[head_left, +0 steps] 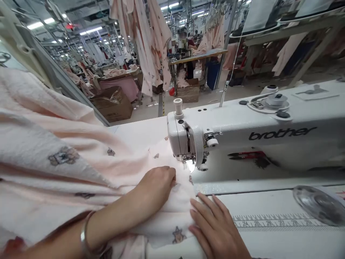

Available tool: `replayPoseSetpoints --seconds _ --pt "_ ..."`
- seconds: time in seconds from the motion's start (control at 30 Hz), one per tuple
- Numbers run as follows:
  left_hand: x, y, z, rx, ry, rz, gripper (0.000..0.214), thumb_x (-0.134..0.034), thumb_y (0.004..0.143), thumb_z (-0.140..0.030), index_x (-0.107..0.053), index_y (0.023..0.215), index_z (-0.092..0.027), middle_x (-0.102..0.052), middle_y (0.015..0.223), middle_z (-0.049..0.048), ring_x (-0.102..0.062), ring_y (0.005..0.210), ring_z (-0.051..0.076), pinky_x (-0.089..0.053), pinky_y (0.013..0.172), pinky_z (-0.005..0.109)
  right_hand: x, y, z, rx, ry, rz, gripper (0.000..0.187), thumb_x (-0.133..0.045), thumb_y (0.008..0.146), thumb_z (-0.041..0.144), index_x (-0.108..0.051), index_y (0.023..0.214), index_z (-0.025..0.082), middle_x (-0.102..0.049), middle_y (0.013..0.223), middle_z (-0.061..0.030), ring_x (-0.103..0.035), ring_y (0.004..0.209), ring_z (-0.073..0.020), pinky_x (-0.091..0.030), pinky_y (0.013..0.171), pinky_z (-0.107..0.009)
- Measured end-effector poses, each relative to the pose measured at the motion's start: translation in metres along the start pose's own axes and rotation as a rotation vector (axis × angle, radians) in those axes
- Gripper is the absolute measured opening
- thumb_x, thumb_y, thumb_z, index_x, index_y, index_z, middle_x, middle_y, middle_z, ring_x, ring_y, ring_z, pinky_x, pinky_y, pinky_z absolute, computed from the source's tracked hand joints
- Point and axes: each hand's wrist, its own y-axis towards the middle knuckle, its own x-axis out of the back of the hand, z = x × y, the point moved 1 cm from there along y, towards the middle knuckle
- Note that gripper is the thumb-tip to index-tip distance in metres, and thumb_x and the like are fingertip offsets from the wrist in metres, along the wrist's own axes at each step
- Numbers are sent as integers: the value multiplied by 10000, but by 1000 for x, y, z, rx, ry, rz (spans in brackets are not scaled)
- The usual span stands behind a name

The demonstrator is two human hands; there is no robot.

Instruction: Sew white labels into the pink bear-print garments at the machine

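Pale pink fleece fabric [129,165] with small bear prints spreads over the left of the table and runs under the needle area of a white sewing machine [185,140]. My left hand [157,187] is closed on the fabric, with fingers curled, just in front of and left of the presser foot. My right hand [215,226] lies with its fingers stretched out, fingertips at the fabric's right edge. The machine's lamp lights the spot by the needle. The presser foot itself is washed out by glare.
Red-handled snips [248,155] lie under the machine arm. A clear round dish [319,205] sits at the right, near a printed ruler scale [269,223]. Pink garments [147,43] hang ahead. A cardboard box [113,104] stands on the floor beyond the table.
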Motion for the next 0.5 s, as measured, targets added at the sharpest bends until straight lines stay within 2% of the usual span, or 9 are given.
replayPoseSetpoints --seconds 0.07,0.13,0.2,0.3,0.4,0.5 --pt "-17 13 8 -66 -3 -13 129 -415 824 -83 -471 729 -151 -544 773 47 -484 668 142 -341 608 255 0 10 -2 -62 94 -27 138 -426 906 137 -551 857 169 -602 979 -66 -511 1027 -247 -347 942 -420" --pt "-29 23 17 -119 -17 -36 129 -419 841 -94 -445 730 -155 -520 836 51 -472 688 136 -356 618 248 -5 22 -1 -153 149 -26 186 -415 919 137 -493 755 179 -548 825 -54 -512 875 -215 -397 846 -403" --pt "-35 27 24 -161 -28 -44 130 -405 870 -107 -447 756 -154 -512 882 54 -473 720 135 -373 650 248 -13 31 0 -227 134 -18 214 -431 921 158 -451 710 178 -491 771 -51 -480 800 -209 -417 763 -405" --pt "-33 26 26 -191 -19 -53 147 -382 896 -119 -483 792 -147 -521 900 61 -480 760 148 -381 685 262 -23 36 1 -286 66 -11 236 -450 922 227 -425 692 179 -459 790 -66 -452 800 -234 -428 698 -423" --pt "-23 23 19 -115 -84 -90 110 -451 880 -170 -549 833 -151 -546 927 60 -509 783 157 -394 692 266 -27 31 3 -335 36 -34 233 -419 940 309 -446 752 172 -452 832 -82 -454 824 -250 -439 701 -436" --pt "-15 23 12 22 -304 -145 112 -517 853 -242 -602 835 -172 -601 890 35 -556 789 150 -409 716 251 -28 23 6 -389 33 -100 250 -401 950 357 -494 984 127 -466 995 -137 -460 975 -293 -434 819 -467"
